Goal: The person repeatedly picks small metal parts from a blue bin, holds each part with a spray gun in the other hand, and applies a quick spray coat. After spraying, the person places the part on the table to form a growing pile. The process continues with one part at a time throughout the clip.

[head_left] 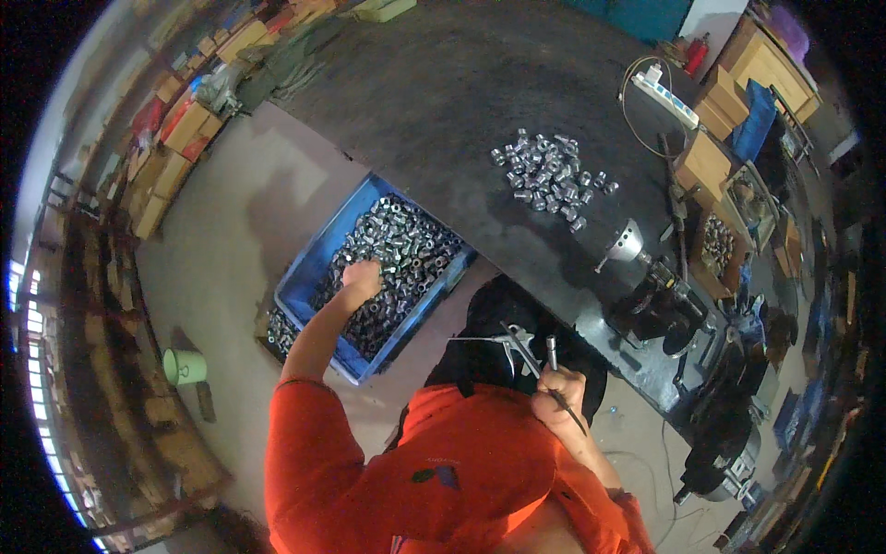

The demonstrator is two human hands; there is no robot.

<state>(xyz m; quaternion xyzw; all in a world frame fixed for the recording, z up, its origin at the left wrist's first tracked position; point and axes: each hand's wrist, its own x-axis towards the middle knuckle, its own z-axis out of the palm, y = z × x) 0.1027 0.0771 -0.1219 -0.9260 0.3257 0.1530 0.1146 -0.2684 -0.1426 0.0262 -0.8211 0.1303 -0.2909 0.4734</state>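
The left hand [362,277] is plunged into the blue crate [318,251] on the floor, curled down among the heap of small metal sleeves [406,249]; whether a piece is actually pinched cannot be told, since the fingers are buried in the pile. The crate is seen just off the edge of the dark counter [443,102], beside the person's knees, and it is packed nearly to the brim.

The right hand [558,392] is closed around the grip of an air blow gun [519,343], its thin nozzle pointed leftward over the lap, with a dark hose trailing back down past the wrist. One small metal piece [551,351] appears to be held upright at the fingertips of the same hand, though this is hard to confirm at this size.

Up on the counter, a modest cluster of shiny sleeves [552,177] is laid out, well apart from the crate. A cone-shaped metal fitting [628,242] and a dark bench machine [660,300] are seen near the counter's right edge.

As a judgement: only a small share seems to be finished. The cluster on the counter is far outnumbered by the heap in the crate, so the bulk of the work is taken to lie ahead, with the crate barely dented and one more piece being fetched right now.
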